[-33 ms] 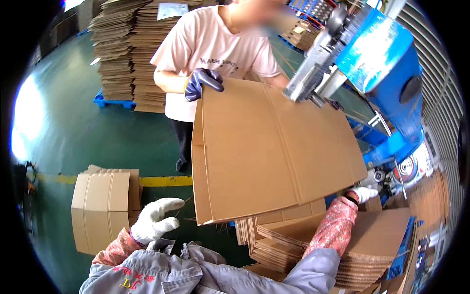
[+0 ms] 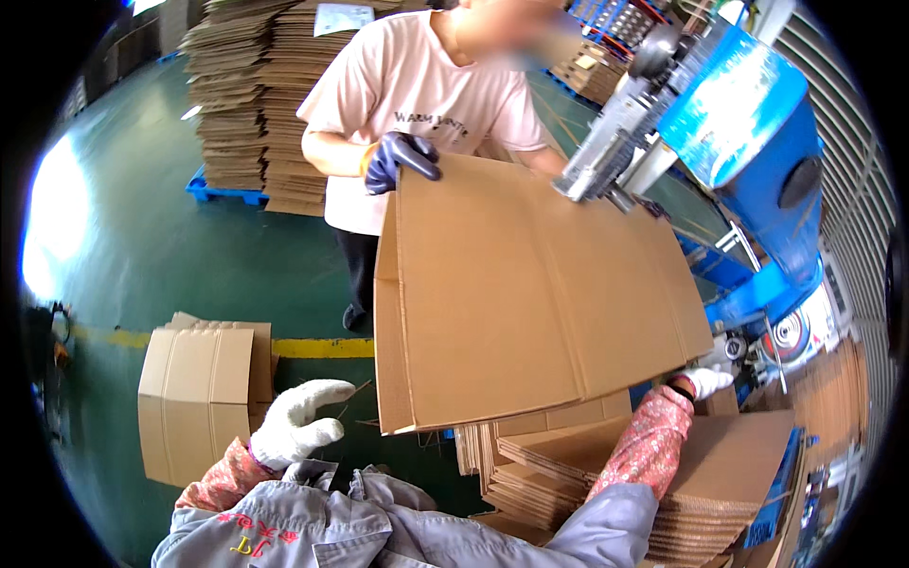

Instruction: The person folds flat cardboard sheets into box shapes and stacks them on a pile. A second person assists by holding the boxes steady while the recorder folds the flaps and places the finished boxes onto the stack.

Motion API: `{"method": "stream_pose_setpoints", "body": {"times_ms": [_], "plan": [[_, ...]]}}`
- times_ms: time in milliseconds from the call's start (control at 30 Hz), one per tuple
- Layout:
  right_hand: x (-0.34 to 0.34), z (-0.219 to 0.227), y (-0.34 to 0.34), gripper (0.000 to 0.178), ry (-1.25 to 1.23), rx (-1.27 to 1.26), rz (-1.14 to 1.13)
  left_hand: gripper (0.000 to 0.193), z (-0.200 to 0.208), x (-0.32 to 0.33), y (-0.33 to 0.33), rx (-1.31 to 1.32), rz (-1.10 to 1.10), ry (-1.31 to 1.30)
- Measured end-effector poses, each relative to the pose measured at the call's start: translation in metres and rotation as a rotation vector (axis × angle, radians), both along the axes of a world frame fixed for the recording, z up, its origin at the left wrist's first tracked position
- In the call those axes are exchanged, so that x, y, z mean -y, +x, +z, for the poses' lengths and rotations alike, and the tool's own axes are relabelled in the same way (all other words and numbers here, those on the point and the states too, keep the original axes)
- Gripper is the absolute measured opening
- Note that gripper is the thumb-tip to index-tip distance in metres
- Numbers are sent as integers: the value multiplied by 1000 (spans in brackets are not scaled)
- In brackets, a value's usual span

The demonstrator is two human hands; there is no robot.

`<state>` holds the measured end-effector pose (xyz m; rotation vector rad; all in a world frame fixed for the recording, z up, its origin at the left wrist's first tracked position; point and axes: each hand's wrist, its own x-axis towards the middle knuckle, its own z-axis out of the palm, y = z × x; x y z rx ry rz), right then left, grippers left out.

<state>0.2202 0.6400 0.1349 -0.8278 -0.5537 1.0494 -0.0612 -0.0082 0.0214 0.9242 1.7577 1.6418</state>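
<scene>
A large folded brown cardboard carton (image 2: 540, 293) stands tilted in front of me. A co-worker's dark-gloved hand (image 2: 402, 163) grips its top left corner, and its upper right edge lies under the head of a blue machine (image 2: 748, 114). My left hand (image 2: 298, 426), in a white knitted glove, hovers left of the carton's lower left corner, thumb and fingers apart, holding nothing. My right hand (image 2: 705, 381), also white-gloved, is by the carton's lower right corner with its fingers stretched out; whether it touches the edge is unclear.
Flat cartons (image 2: 559, 473) are piled below the carton and to the right. More folded cartons (image 2: 199, 398) stand on the green floor at left. Behind the co-worker (image 2: 407, 95), tall cardboard stacks (image 2: 227, 104) rest on a blue pallet (image 2: 222, 194). A yellow line (image 2: 322, 348) crosses the floor.
The view has shifted very slightly. My hands and the carton keep nearly the same places.
</scene>
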Motion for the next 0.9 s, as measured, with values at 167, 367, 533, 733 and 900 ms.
{"method": "stream_pose_setpoints", "body": {"times_ms": [167,367,533,733,900], "plan": [[8,-9,-4,92,92,155,-2,86,11,33,-5,234,96,130],[25,-63,-11,95,83,-127,413,84,24,64,-10,72,2,195],[66,-98,-23,93,112,-77,664,68,3,85,2,-371,-181,100],[315,-90,-146,75,45,88,785,33,12,185,-31,-155,776,270],[430,-303,-180,36,680,1549,1150,47,-57,378,-134,-168,1467,-130]]}}
